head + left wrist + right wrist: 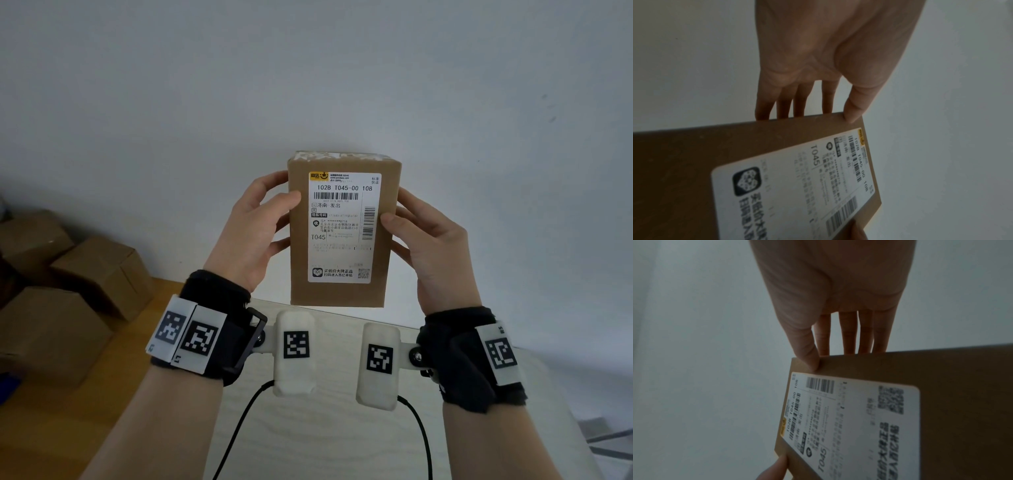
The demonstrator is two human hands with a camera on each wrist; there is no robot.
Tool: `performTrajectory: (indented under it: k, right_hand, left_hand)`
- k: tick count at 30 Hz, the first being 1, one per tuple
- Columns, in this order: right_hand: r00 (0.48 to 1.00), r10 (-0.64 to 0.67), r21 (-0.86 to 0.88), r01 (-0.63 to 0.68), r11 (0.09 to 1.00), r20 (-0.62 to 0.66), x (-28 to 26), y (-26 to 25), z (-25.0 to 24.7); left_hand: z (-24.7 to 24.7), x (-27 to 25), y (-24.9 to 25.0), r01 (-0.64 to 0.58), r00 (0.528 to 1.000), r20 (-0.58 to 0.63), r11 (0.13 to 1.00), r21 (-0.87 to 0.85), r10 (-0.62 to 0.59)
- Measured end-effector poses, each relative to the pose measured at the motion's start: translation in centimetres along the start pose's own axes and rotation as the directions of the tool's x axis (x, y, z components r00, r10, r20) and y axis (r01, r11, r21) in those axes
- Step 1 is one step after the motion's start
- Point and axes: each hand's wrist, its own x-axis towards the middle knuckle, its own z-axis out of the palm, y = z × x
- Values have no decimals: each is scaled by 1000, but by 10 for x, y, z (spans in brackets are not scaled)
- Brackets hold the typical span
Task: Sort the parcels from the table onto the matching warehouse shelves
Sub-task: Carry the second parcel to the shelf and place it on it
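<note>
wall [308,68]: plain and pale, filling the view behind everything i hold. table [325,428]: pale top below my wrists; its far edge runs just under the raised parcel. cardboard boxes [85,274]: a stack off the table's left edge, on a wooden floor, well apart from my hands. parcel [342,233]: a brown carton held upright in the air above the table's far edge, touching no surface, its face turned toward me. shipping label [342,226]: white, covering most of that face, printed "102b t045-00 108" and "t045". left hand [250,233]: thumb on the front face, fingers curled round the left side, gripping the parcel. right hand [431,246]: mirrors it on the right side, thumb at the label's edge. no shelf is in view. risks, as i judge them: i grip by side pressure alone, so loosening either hand could let the carton slide down onto the table; misreading the code would send it to the wrong shelf.
</note>
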Motion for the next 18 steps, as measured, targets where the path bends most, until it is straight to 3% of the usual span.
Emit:
performTrajectory:
  k: [8,12,18]
  right_hand:
    - [1000,1,-13,-1,1000,-12,5,2,0]
    - [999,42,-27,-43,999,-18,8,2,-3]
    - [992,58,-106,-70,992,-111,5,-4,-10]
  left_hand:
    - [-1,4,-2,20,1000,0,1000,9,-20]
    - [2,8,-5,29,999,33,995,94,-32]
    - [1,11,-2,38,993,108,985,166,-56]
